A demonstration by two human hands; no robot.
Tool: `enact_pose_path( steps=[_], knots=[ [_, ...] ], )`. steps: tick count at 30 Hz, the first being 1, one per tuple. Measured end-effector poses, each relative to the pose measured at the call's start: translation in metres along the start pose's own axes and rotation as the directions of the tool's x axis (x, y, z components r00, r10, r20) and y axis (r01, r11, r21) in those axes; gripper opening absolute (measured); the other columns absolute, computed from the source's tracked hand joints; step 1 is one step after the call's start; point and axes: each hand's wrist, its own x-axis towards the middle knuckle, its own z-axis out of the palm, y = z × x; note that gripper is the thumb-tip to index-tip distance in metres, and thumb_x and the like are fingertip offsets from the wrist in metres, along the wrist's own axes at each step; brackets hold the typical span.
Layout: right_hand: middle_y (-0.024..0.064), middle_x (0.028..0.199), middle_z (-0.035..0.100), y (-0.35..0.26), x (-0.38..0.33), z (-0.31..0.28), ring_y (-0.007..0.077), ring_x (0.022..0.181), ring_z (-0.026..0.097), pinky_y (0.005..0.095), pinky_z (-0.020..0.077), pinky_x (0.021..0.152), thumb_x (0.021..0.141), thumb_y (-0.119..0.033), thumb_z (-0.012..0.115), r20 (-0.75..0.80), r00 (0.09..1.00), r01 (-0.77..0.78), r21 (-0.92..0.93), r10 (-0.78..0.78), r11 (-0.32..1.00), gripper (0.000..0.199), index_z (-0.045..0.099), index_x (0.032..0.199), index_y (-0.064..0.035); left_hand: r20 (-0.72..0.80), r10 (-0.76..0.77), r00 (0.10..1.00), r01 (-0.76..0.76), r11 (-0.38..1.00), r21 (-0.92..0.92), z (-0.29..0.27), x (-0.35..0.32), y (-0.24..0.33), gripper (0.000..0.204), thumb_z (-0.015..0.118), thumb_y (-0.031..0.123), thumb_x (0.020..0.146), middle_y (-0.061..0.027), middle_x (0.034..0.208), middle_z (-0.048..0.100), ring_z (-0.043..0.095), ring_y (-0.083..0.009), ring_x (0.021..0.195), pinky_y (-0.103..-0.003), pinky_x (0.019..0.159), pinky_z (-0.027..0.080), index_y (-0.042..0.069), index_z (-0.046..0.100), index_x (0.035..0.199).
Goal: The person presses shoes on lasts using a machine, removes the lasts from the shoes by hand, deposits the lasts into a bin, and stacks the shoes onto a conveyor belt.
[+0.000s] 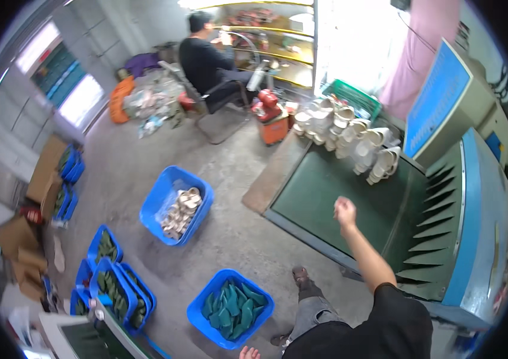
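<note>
My right hand (pixel 344 212) reaches out over the green conveyor belt (pixel 319 191), its fingers curled in and nothing visible in them. Beyond it, several cream-white shoes (pixel 349 134) stand in a row along the belt's far edge. At the bottom edge of the picture only the fingers of my left hand (pixel 249 353) show, slightly apart, with no object seen in them. Just above them on the floor is a blue bin (pixel 193 314) holding dark teal curved pieces (pixel 234 311).
Another blue bin (pixel 146 209) with cream parts stands mid-floor; blue crates (pixel 101 230) with green pieces stand left. Dark flaps (pixel 436 209) hang at the machine opening on the right. A person (pixel 206 66) sits by the shelves; a green basket (pixel 355 96) lies behind the shoes.
</note>
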Motion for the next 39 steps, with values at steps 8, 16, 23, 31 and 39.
enact_pose_path(
  steps=[8, 16, 23, 31, 39],
  knots=[
    [0.0038, 0.095, 0.069, 0.141, -0.490, 0.140, 0.0155, 0.083, 0.063, 0.0317, 0.0534, 0.074, 0.085, -0.020, 0.070, 0.894, 0.349, 0.302, -0.392, 0.282, 0.869, 0.030, 0.069, 0.112, -0.0054, -0.297, 0.140, 0.945, -0.242, 0.909, -0.341, -0.220, -0.031, -0.179, 0.032, 0.061, 0.024, 0.092, -0.0133, 0.102, 0.064, 0.064, -0.0245, 0.088, -0.038, 0.074, 0.055, 0.006, 0.057, 0.119],
    [0.0016, 0.086, 0.064, 0.133, -0.793, 0.236, 0.0103, 0.077, 0.057, 0.0279, 0.0482, 0.070, 0.085, -0.012, 0.071, 0.899, -0.293, 0.280, -0.245, 0.326, 0.928, 0.034, 0.065, 0.117, -0.0020, -0.750, 0.060, 0.659, -0.647, 0.554, -0.524, -0.356, -0.168, -0.151, 0.029, 0.067, 0.010, 0.091, -0.0055, 0.097, 0.066, 0.065, -0.0151, 0.089, -0.026, 0.080, 0.053, 0.001, 0.060, 0.117],
    [0.0044, 0.115, 0.062, 0.227, -1.041, 0.366, 0.0138, 0.102, 0.058, 0.0276, 0.0487, 0.086, 0.088, -0.010, 0.062, 0.651, -0.621, 0.178, -0.424, 0.436, 0.888, 0.044, 0.057, 0.131, -0.0027, -0.832, -0.138, 0.537, -0.677, 0.518, -0.523, -0.445, -0.212, -0.178, 0.036, 0.068, 0.005, 0.085, -0.0083, 0.107, 0.066, 0.064, -0.0183, 0.095, -0.031, 0.086, 0.052, 0.001, 0.059, 0.120],
    [0.0178, 0.123, 0.062, 0.333, -1.275, 0.556, 0.0347, 0.118, 0.056, 0.0399, 0.0455, 0.100, 0.075, -0.019, 0.066, 0.690, -0.661, 0.693, 0.408, 0.296, 0.594, 0.049, 0.062, 0.122, -0.0063, -0.992, 0.074, -0.100, -0.479, 0.871, 0.114, -0.655, -0.290, -0.046, 0.036, 0.059, 0.004, 0.091, -0.0134, 0.118, 0.064, 0.059, -0.0215, 0.109, -0.036, 0.097, 0.047, -0.005, 0.057, 0.126],
    [0.0080, 0.149, 0.043, 0.454, -1.334, 0.552, 0.0346, 0.137, 0.036, 0.0488, 0.0262, 0.118, 0.090, -0.041, 0.059, 0.723, -0.409, -0.713, -0.634, 0.557, 0.300, 0.058, 0.045, 0.141, -0.0174, -0.886, -0.118, -0.448, -0.550, 0.818, 0.170, -0.869, -0.348, 0.024, 0.065, 0.066, 0.015, 0.089, -0.0186, 0.135, 0.051, 0.053, -0.0283, 0.121, -0.041, 0.101, 0.045, 0.000, 0.037, 0.145]
  ],
)
